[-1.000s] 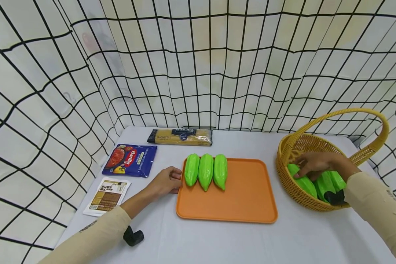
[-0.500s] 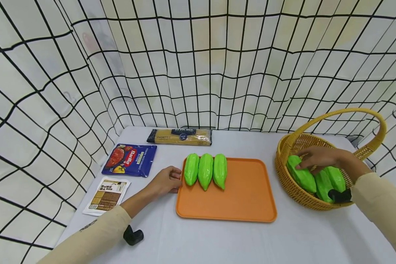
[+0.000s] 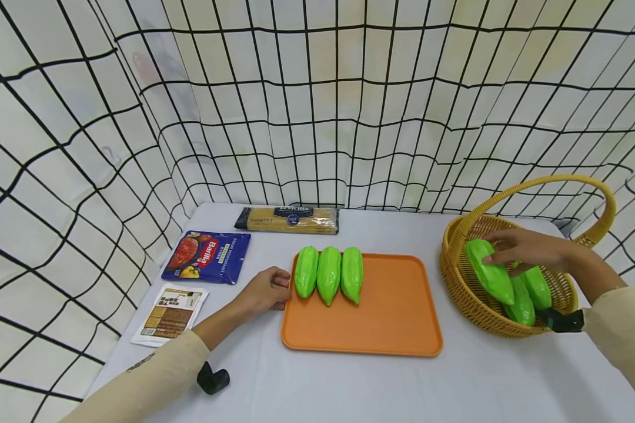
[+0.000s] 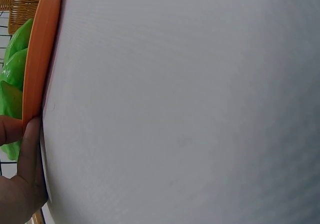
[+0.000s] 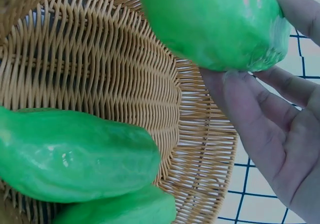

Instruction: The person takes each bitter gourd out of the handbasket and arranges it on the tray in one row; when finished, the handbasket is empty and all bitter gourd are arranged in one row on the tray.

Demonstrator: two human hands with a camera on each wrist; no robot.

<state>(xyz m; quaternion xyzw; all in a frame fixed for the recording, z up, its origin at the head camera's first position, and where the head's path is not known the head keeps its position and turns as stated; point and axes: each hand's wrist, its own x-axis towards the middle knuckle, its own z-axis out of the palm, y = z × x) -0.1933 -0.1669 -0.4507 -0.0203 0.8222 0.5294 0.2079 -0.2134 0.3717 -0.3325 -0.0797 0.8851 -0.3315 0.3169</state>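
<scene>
In the right wrist view, my right hand [image 5: 280, 119] pinches a glossy green elongated fruit [image 5: 215, 24] between thumb and fingers, above the basket floor. The head view has this held fruit [image 3: 491, 276] tilted inside the yellow wicker basket [image 3: 457, 296]. Two more green fruits [image 3: 521, 305] lie in the basket beside it. My left hand [image 3: 266, 289] grips the left rim of the orange tray [image 3: 397, 305]; in the left wrist view the thumb and fingers are on opposite sides of the rim. Three green fruits [image 3: 328, 276] with pointed tips lie side by side on the tray's upper left.
A spaghetti pack [image 3: 291, 220] lies at the back of the white table [image 3: 349, 388]. At the left are a blue Barilla pouch [image 3: 209, 257] and a white-brown packet [image 3: 170, 314]. The basket's tall handle [image 3: 550, 181] arches over it. Black netting [image 3: 317, 106] surrounds the table.
My right hand has shifted slightly right, and the fruit it holds has risen and tilted clear of the others in the basket. My left hand has stayed at the tray's rim.
</scene>
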